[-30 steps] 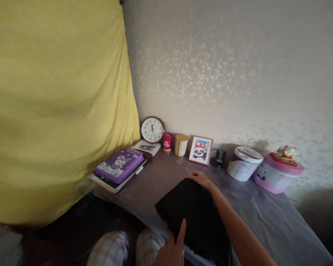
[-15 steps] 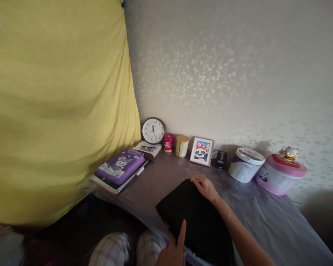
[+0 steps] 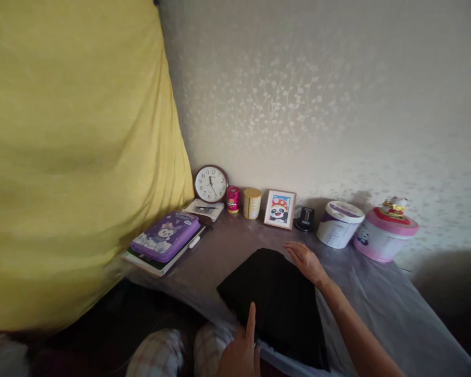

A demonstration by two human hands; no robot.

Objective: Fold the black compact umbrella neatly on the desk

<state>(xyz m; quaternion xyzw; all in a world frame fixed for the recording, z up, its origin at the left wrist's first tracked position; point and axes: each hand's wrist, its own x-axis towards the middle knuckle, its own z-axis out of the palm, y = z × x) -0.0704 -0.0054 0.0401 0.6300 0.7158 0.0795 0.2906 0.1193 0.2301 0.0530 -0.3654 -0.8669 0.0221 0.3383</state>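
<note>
Your left hand (image 3: 240, 352) points over the cloth (image 3: 277, 303), its grip indeterminable, while your right hand (image 3: 306, 263), grip loosely wide, sits at the cloth's far edge.

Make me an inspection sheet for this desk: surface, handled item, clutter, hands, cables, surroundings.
Surface: table with a glossy, wrinkled covering.
Handled item: black item, on the table's near side.
Clutter: purple case on a flat board at left; clock, pink tin, yellow can, framed picture, black gadget, white tub and pink-lidded tub bearing a figurine along the back.
Hands: left hand at the item's near edge, index finger extended; right hand by its far right edge, contact unclear.
Cables: nothing seen for certain.
Surroundings: yellow curtain at left, patterned wall behind.
</note>
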